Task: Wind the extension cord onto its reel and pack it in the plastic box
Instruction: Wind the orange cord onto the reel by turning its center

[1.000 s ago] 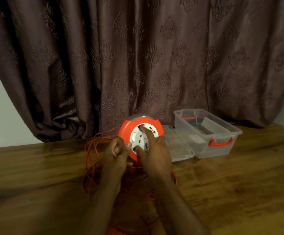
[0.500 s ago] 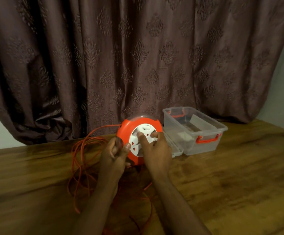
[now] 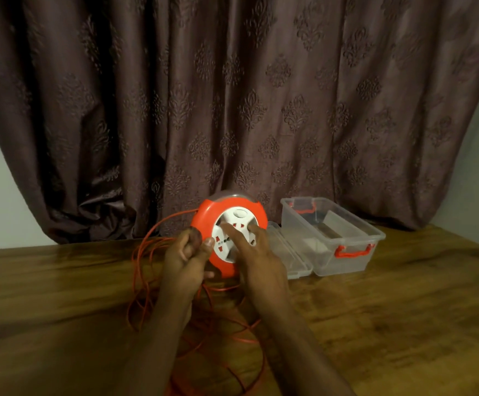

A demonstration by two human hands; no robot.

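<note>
— Since a moment ago your right hand (image 3: pixel 257 257) slid down the reel's (image 3: pixel 228 232) white face, fingers (image 3: pixel 232 234) straight, pressing.
— And your left hand (image 3: pixel 185 257)?
— Curled, gripping the rim; reel upright on the desk (image 3: pixel 404 310), beside the box (image 3: pixel 331 234). No readable writing.

Loose orange cord loops (image 3: pixel 147 270) cluttered wooden table (image 3: pixel 404 324) left and front; clear plastic box (image 3: pixel 344 252) (lid open) blocked right; far right lay bare.
</note>
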